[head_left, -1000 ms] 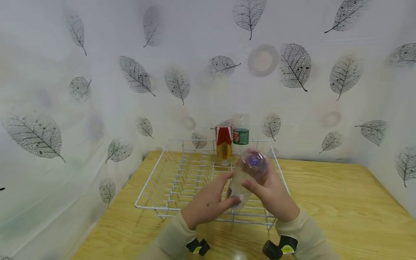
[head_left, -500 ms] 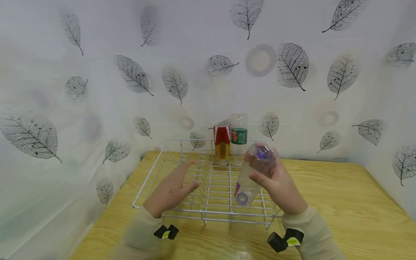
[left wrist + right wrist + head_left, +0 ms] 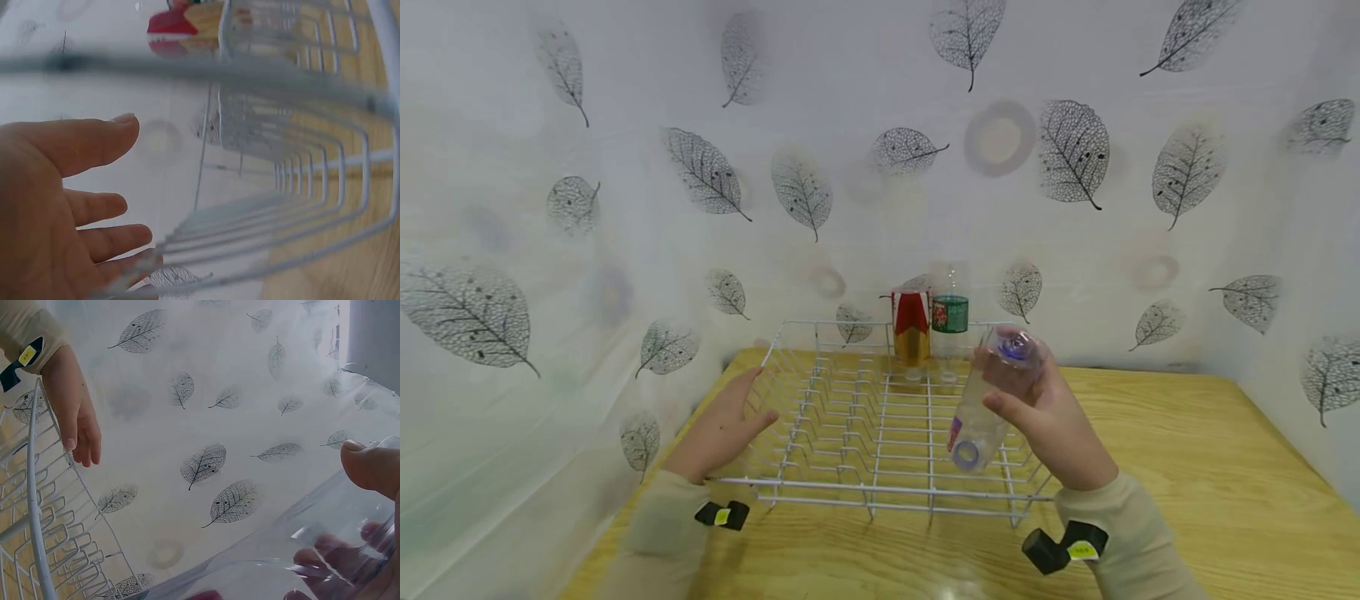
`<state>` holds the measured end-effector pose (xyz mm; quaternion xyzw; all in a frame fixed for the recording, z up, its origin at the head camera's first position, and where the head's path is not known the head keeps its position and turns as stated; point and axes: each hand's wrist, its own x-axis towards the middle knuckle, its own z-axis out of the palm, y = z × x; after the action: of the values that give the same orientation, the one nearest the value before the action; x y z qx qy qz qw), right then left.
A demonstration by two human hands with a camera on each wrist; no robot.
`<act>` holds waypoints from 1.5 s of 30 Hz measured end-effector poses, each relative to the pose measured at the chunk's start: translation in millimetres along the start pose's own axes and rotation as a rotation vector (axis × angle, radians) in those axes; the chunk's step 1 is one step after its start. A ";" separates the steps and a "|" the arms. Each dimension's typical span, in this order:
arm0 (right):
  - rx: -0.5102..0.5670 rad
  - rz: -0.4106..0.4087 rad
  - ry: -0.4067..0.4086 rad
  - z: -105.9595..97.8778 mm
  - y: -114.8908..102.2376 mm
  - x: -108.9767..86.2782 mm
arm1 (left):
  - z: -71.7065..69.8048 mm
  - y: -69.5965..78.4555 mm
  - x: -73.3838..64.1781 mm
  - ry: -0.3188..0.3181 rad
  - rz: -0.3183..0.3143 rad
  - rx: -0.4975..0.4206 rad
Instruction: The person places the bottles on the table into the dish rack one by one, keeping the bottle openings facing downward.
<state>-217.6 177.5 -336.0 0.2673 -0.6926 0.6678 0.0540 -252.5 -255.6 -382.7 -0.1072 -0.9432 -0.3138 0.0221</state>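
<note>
My right hand [image 3: 1056,417] grips a clear plastic bottle [image 3: 981,408] above the right side of a white wire dish rack [image 3: 902,483]. The bottle is tilted, with a purplish ring at its lower end and a small red-purple patch on its side. Its clear wall also fills the lower part of the right wrist view, with fingers showing through. At the rack's left side is my left hand [image 3: 718,429], thumb and fingers spread and holding nothing. In the left wrist view, that hand [image 3: 69,206] is close to the rack's wires; contact is hard to tell.
Toward the rack's back stand a red-and-gold wrapped bottle [image 3: 912,329] and a clear bottle with a green label [image 3: 950,315], narrow ends apparently down. A wooden table [image 3: 1195,467] lies under the rack. A leaf-patterned sheet [image 3: 880,217] hangs behind and at both sides.
My left hand has let go of the clear bottle and moved left to the rack's left side. My right hand keeps the bottle and has shifted slightly right.
</note>
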 end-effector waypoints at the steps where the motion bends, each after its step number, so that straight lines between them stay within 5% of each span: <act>1: 0.000 0.000 0.000 0.1 0.1 0.3 | -2.3 -4.6 0.5 -0.002 -0.018 -0.004; 8: -0.017 -0.004 0.003 -0.9 1.8 1.7 | -9.8 -29.7 0.2 -0.060 -0.139 -0.113; 21: -0.004 -0.018 -0.015 -0.9 1.9 4.8 | -6.0 -39.4 0.7 -0.076 -0.147 -0.293; 33: -0.056 -0.026 0.019 -7.3 3.3 2.9 | 3.8 -47.1 6.1 -0.082 -0.032 -0.483; 45: -0.144 -0.001 0.062 -17.9 -6.6 33.7 | 4.5 -43.5 1.7 -0.077 -0.037 -0.562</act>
<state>-248.4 184.8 -313.7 0.2423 -0.7368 0.6241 0.0946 -263.4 -286.5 -411.6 -0.1038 -0.8211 -0.5590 -0.0500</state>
